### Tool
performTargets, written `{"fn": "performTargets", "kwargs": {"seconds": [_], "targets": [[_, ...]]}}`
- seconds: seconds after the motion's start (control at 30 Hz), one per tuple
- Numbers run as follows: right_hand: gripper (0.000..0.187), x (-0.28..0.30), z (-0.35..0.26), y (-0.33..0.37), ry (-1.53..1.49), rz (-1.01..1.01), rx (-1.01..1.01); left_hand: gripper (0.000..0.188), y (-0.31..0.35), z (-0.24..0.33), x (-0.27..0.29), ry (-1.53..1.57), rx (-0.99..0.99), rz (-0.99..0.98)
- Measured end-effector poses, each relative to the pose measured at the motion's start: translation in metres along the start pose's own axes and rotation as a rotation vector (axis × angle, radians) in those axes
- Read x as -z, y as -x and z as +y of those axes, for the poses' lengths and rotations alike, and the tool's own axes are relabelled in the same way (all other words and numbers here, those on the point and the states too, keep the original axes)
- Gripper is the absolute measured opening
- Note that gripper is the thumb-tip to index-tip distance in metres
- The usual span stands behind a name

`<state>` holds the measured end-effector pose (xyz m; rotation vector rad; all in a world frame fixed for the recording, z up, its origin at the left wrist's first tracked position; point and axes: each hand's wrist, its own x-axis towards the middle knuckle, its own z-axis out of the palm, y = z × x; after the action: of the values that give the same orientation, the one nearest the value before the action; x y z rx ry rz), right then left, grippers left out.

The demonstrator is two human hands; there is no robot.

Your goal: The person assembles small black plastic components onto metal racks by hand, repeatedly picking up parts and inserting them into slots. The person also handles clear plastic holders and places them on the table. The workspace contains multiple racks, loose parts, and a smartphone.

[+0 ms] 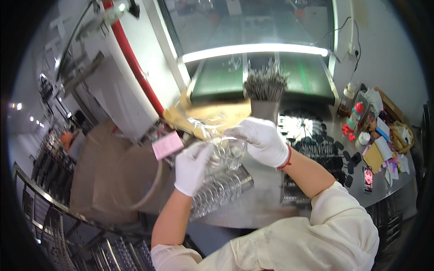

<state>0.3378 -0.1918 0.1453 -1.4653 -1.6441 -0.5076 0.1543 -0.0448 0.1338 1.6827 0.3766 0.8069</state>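
Note:
Both my hands wear white gloves and meet over the middle of the metal table. My left hand (192,167) has its fingers curled at the near left side of a clear, shiny see-through piece (234,151). My right hand (263,141) pinches the same piece from its upper right. Its exact kind is hard to make out through the glare. Just below my hands lies a rack with a row of clear rounded pieces (221,192). Behind the held piece sits a flat tan cardboard (230,109), partly covered by shiny clear material.
A pink slip (167,145) lies left of my left hand. Thin metal rods (266,83) stand bundled before the green conveyor belt (219,81). Rows of small dark parts (316,156) lie on the right, near a phone (367,179) and a red-capped bottle (356,115).

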Motion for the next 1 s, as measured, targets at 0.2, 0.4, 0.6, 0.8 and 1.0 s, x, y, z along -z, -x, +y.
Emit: {"fn": "performTargets", "kwargs": {"seconds": [0.2, 0.4, 0.6, 0.8, 1.0], "targets": [[0.036, -0.052, 0.052, 0.098, -0.556, -0.371, -1.071, 0.024, 0.028, -0.069, 0.042, 0.177, 0.319, 0.096], [0.049, -0.096, 0.087, 0.161, -0.338, -0.775, -0.984, 0.020, 0.053, -0.102, 0.069, 0.346, 0.428, 0.162], [0.051, -0.137, 0.080, 0.143, 0.027, -1.047, -0.764, 0.019, 0.053, -0.111, 0.072, 0.404, 0.439, 0.097], [0.067, -0.117, 0.068, 0.091, -0.005, -1.006, -0.831, 0.021, 0.052, -0.103, 0.049, 0.233, 0.286, -0.116], [0.038, -0.080, 0.032, 0.095, -0.606, -0.376, -0.343, 0.026, 0.048, -0.098, 0.018, 0.284, 0.611, -0.266]]}}
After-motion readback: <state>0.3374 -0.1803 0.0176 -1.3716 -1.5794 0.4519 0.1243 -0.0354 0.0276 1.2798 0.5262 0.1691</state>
